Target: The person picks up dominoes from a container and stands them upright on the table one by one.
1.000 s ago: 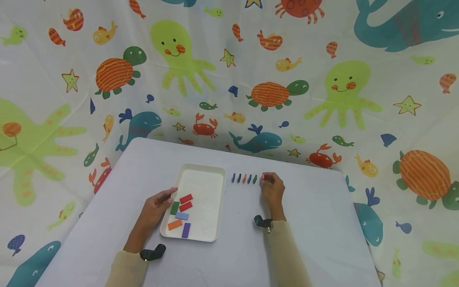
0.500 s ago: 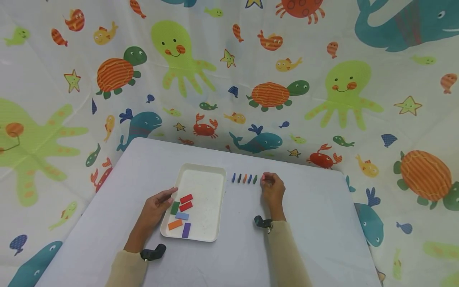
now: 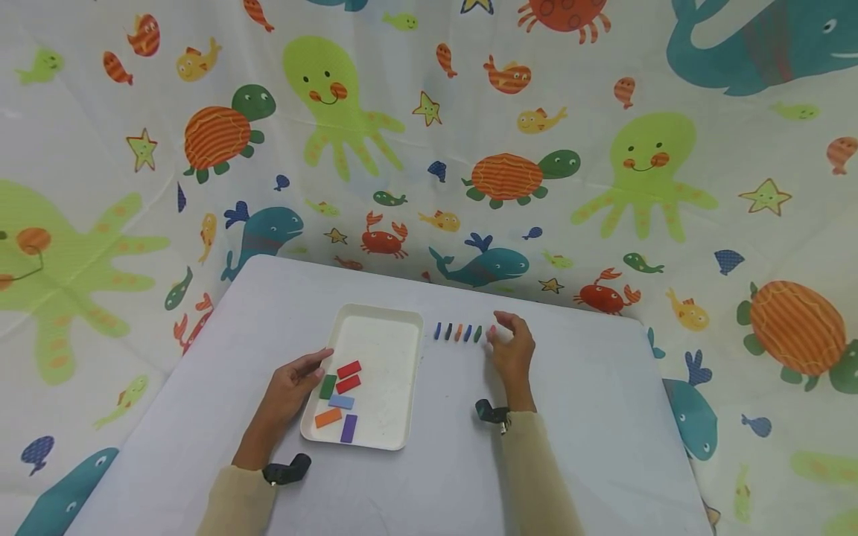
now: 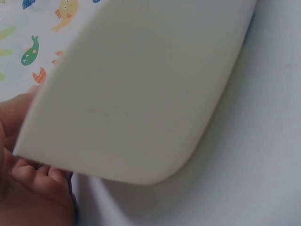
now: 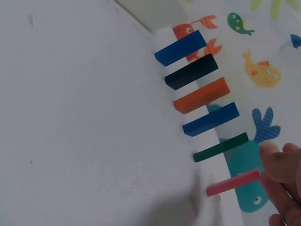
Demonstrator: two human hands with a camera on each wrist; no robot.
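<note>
My left hand (image 3: 287,388) holds the left rim of a white tray (image 3: 385,342), its thumb over the edge. In the left wrist view the tray's wall (image 4: 136,94) fills the middle, with curled fingers beside it. My right hand (image 3: 515,356) is beside a pink domino (image 5: 233,182) standing at the right end of a row, thumb and index finger spread apart. The other upright dominoes in that row are a blue one (image 5: 181,48), a dark one (image 5: 192,71), an orange one (image 5: 202,95), a second blue one (image 5: 211,119) and a green one (image 5: 221,147).
Two red dominoes (image 3: 348,369) lie flat in the tray. With them are a green domino (image 3: 328,386), a light blue domino (image 3: 342,402), an orange domino (image 3: 328,418) and a purple domino (image 3: 348,428). A sea-animal curtain (image 3: 429,149) hangs behind the white table (image 3: 590,417).
My right hand has let go of the pink domino; its index finger has lifted up and away from the thumb. The left hand and the tray stay put.
</note>
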